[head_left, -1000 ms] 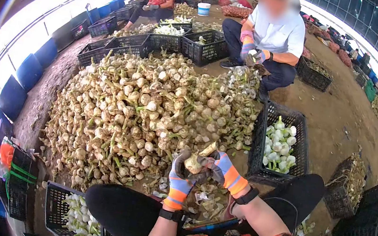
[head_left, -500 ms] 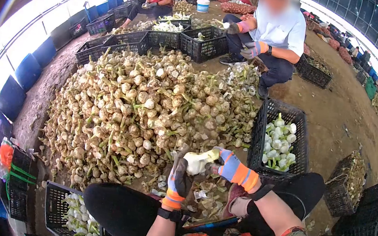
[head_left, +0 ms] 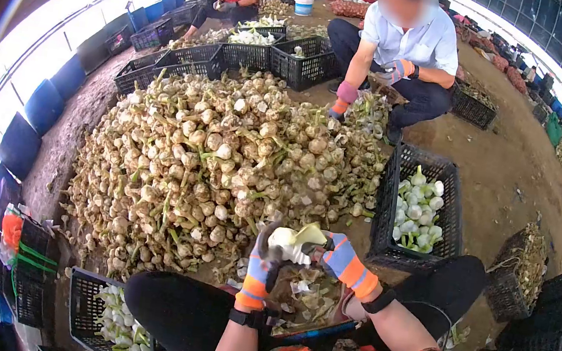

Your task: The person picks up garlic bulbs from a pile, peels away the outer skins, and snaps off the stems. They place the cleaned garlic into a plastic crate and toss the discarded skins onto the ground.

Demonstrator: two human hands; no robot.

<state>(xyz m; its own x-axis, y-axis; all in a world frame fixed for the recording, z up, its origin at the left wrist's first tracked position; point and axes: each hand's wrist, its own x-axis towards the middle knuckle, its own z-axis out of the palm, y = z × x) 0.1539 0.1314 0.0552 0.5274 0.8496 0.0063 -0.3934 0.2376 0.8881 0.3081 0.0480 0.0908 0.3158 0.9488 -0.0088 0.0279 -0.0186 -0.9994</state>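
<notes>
A white garlic bulb with a pale green stem end is between my two gloved hands, above the near edge of the garlic pile. My left hand is closed around the bulb's left side. At the stem side, my right hand pinches a flap of pale skin that stands partly away from the bulb. Its fingertips are partly hidden. Loose peelings lie on the ground below my hands. In front spreads a large heap of unpeeled garlic.
A black crate of white garlic stands to the right, another crate at lower left. Across the heap a gloved co-worker squats beside several crates. A half-filled crate stands at far right.
The skin at the bulb's stem end has opened into a flap, and my right hand has moved slightly right and down. The co-worker opposite has lowered a hand to the heap.
</notes>
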